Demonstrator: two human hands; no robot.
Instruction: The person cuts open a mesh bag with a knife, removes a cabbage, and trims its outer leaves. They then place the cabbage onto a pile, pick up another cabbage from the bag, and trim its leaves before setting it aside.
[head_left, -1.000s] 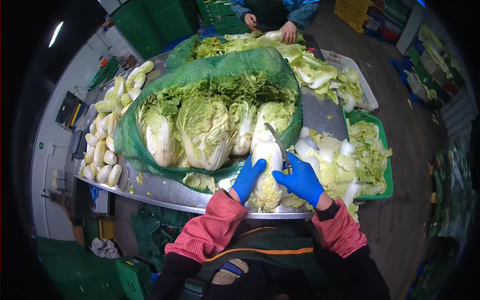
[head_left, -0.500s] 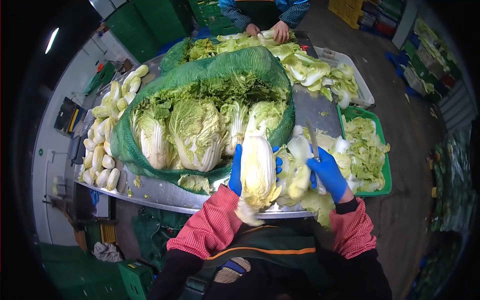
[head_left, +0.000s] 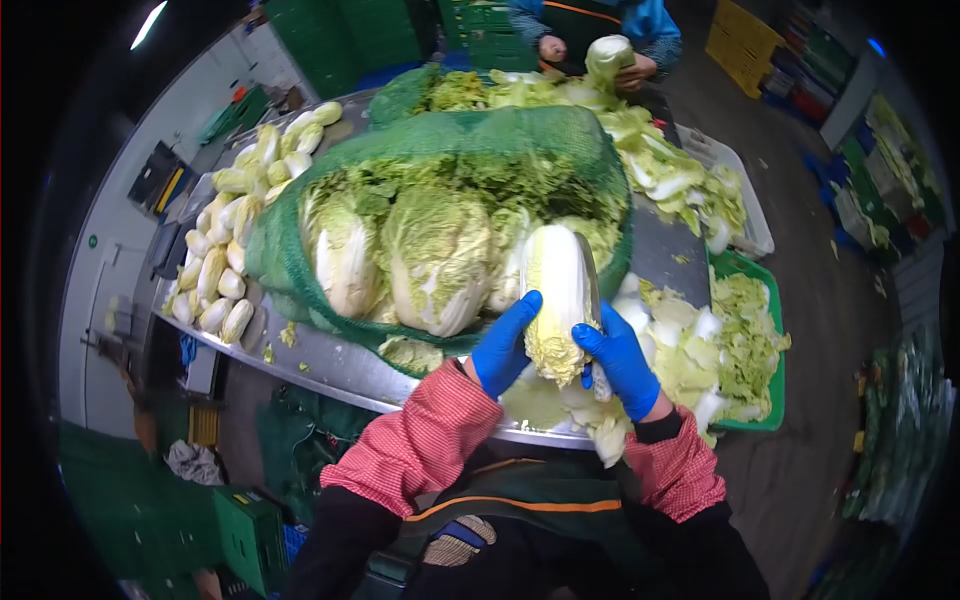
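Observation:
A peeled, whitish-yellow cabbage (head_left: pixel 556 290) is held upright between my gloved hands above the table's front edge. My left hand (head_left: pixel 508 343) grips its lower left side. On its lower right side, my right hand (head_left: pixel 620 362) presses with the thumb, and a pale handle shows under the fingers; the knife's blade lies mostly hidden behind the cabbage. Just behind and to the left, a green net sack (head_left: pixel 480 130) lies open with several untrimmed cabbages (head_left: pixel 437 262) in it. Loose outer leaves (head_left: pixel 680 345) lie to the right of my right hand.
Several trimmed cabbages (head_left: pixel 215 270) are piled at the table's left end. A green crate (head_left: pixel 775 400) of leaves stands at the right, with a white crate (head_left: pixel 755 210) behind it. Across the table (head_left: pixel 345 385), a co-worker's hand (head_left: pixel 637 72) holds a cabbage.
The cabbage has moved up, its leafy outer layer gone. My right hand has come from the leaves onto the cabbage. Across the table, the co-worker has lifted a cabbage. The view has shifted.

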